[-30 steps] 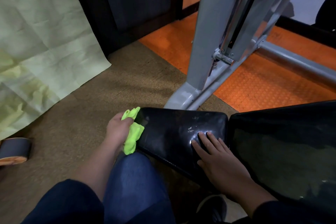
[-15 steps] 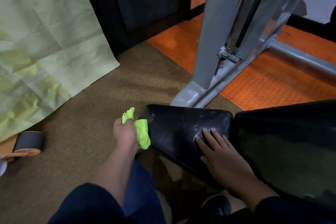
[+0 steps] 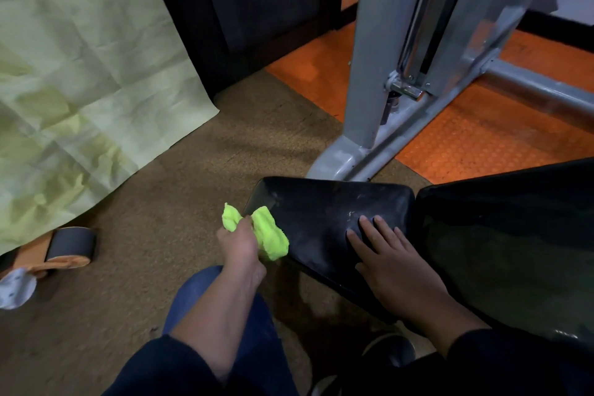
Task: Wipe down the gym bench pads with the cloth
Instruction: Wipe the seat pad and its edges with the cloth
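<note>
Left hand [image 3: 239, 243] grips the cloth [image 3: 268, 233] at the pad [image 3: 324, 219] edge; right hand [image 3: 390, 259] lies spread, bracing. Next: sweep toward it.

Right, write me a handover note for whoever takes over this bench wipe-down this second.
Left hand grips the green cloth at the left edge of the small seat pad.
Right hand lies flat, fingers straight, on the same pad near its right end.
The large back pad sits to the right, with no hand or cloth on it.
Done: cannot tell how much is wiped; specks show on the seat pad.
Left: wipe the seat pad top, then the back pad.
</note>
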The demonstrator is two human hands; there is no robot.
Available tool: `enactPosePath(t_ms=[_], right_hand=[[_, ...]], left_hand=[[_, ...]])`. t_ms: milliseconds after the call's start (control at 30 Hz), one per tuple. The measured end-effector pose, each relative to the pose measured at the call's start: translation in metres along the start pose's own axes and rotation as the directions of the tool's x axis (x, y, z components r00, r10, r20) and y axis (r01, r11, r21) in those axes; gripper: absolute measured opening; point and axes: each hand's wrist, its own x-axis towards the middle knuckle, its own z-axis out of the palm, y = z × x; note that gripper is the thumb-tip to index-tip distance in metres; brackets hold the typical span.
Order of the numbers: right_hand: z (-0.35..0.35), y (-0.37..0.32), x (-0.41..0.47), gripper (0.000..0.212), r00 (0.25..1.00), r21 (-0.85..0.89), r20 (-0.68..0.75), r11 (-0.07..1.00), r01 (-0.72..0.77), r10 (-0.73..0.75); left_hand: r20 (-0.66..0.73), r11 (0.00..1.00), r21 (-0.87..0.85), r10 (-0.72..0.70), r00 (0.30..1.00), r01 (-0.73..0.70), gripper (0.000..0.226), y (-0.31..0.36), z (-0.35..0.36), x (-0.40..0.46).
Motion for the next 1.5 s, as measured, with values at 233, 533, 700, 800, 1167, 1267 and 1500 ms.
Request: enactPosePath(t_ms=[233,533,700,800,1167,1267,1500], right_hand=[[0.000,0.000,0.000,0.061,1.000,-0.006,-0.011,1.000,-0.004,0.004],[-0.002,0.000,0.000,0.070,0.999,0.059,-0.032,0.997,0.046,-0.044],[-0.009,-0.002,-0.002,0.059,0.999,0.061,-0.030,0.998,0.035,-0.034],[-0.012,-0.004,-0.002,0.060,0.999,0.085,-0.029,0.996,0.042,-0.040],[-0.007,-0.002,-0.002,0.060,0.998,0.108,-0.043,0.993,0.040,-0.036],[-0.008,-0.003,-0.001,0.059,0.999,0.106,-0.029,0.994,0.033,-0.030],[-0.010,-0.003,-0.002,0.058,1.000,0.128,-0.018,0.991,0.026,-0.024]], left_hand=[[0.009,0.999,-0.014,-0.046,0.999,0.046,0.035,-0.010,-0.003,-0.008],[0.076,0.996,-0.011,-0.087,0.993,0.088,0.044,-0.030,-0.005,-0.017],[0.122,0.996,0.010,-0.091,0.988,0.091,0.045,-0.039,-0.004,-0.021],[0.134,0.992,-0.038,-0.113,0.984,0.119,0.042,-0.043,-0.007,-0.032],[0.159,0.993,-0.005,-0.117,0.980,0.120,0.038,-0.053,-0.001,-0.051],[0.169,0.991,-0.049,-0.115,0.979,0.125,0.032,-0.052,0.000,-0.055],[0.199,0.982,-0.011,-0.181,0.963,0.186,0.048,-0.059,0.000,-0.058]])
